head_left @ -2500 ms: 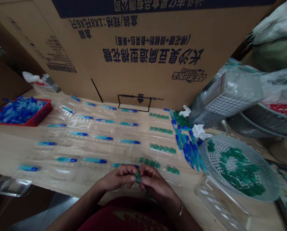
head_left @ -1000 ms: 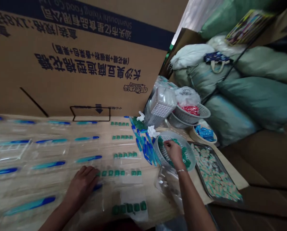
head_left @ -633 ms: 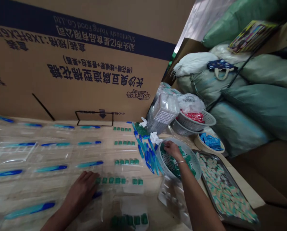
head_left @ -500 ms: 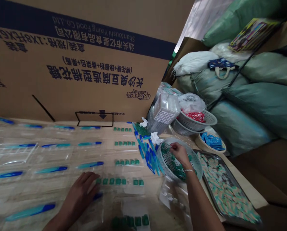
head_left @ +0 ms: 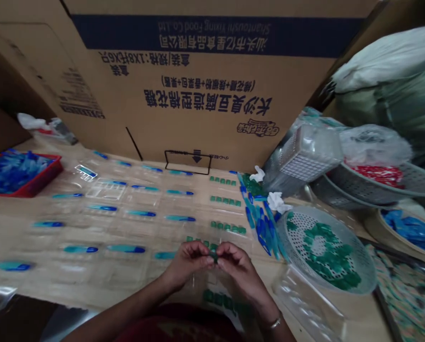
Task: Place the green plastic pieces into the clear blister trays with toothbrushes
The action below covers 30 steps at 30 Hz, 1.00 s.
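Note:
My left hand (head_left: 189, 263) and my right hand (head_left: 239, 270) meet over the near part of the table, fingertips pinched together on a small green piece (head_left: 213, 255). Its exact kind is too small to make out. Just beyond my fingers runs a row of similar green squares (head_left: 205, 243), partly covered by the hands. More green rows (head_left: 228, 227) lie in clear plastic trays farther back, and another green row (head_left: 222, 300) is nearer me. To the right, a grey perforated basket (head_left: 290, 228) holds many loose green pieces (head_left: 322, 242).
Clear trays with blue-and-turquoise slender pieces (head_left: 141, 213) cover the left side. A blue pile (head_left: 264, 228) lies beside the basket. A large carton (head_left: 198, 109) stands behind. A red tray (head_left: 48, 173) is far left; a metal tray (head_left: 379, 304) and stacked baskets (head_left: 419, 187) are right.
My right hand has left the basket and come to the middle, meeting my left hand, which moved right. Both now pinch a small green piece. The view has swung left.

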Tool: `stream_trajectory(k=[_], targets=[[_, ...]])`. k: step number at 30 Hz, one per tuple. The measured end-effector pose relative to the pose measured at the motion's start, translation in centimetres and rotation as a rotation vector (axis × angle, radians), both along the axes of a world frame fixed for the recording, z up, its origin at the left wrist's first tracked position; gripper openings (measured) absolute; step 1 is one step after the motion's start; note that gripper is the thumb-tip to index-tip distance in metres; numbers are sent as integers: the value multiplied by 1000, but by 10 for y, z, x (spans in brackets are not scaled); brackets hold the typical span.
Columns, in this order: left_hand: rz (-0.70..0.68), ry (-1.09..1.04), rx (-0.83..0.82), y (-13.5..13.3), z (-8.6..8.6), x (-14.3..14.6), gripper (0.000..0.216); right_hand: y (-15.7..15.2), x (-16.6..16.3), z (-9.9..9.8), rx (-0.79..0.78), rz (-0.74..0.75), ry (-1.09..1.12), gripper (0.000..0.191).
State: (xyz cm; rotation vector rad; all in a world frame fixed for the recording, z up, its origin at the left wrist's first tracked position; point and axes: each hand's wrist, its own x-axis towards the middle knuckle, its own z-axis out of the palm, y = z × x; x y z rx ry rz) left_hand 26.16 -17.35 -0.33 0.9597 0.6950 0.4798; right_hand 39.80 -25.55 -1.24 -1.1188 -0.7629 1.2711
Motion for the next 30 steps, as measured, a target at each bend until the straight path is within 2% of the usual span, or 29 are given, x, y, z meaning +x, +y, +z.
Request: stream_trajectory(k=[4, 9, 12, 14, 17, 19, 22, 26, 30], targets=[[-40, 47, -35, -5, -8, -25, 35, -6, -10, -7, -11, 182, 52, 28], [-137, 79, -12, -13, -13, -41, 39, -13, -29, -15, 16, 248, -39, 31], [-216, 65, 86, -14, -10, -46, 40, -12, -35, -16, 55, 270, -36, 36], [-225, 80, 192, -13, -6, -48, 39, -8, -37, -14, 94, 245, -60, 37], [-156, 128, 393, -10, -1, -50, 35, -3, -37, -11, 140, 191, -69, 34], [-119, 130, 467, -8, 2, -50, 34, -1, -37, -9, 136, 173, -27, 30], [-127, 96, 414, -7, 2, -50, 35, -1, -37, -7, 124, 153, -13, 25], [-115, 109, 355, -8, 0, -52, 35, -2, -40, -2, 191, 94, -276, 12], [-55, 81, 377, -9, 0, -54, 33, 1, -46, 2, 170, -28, -447, 13]])
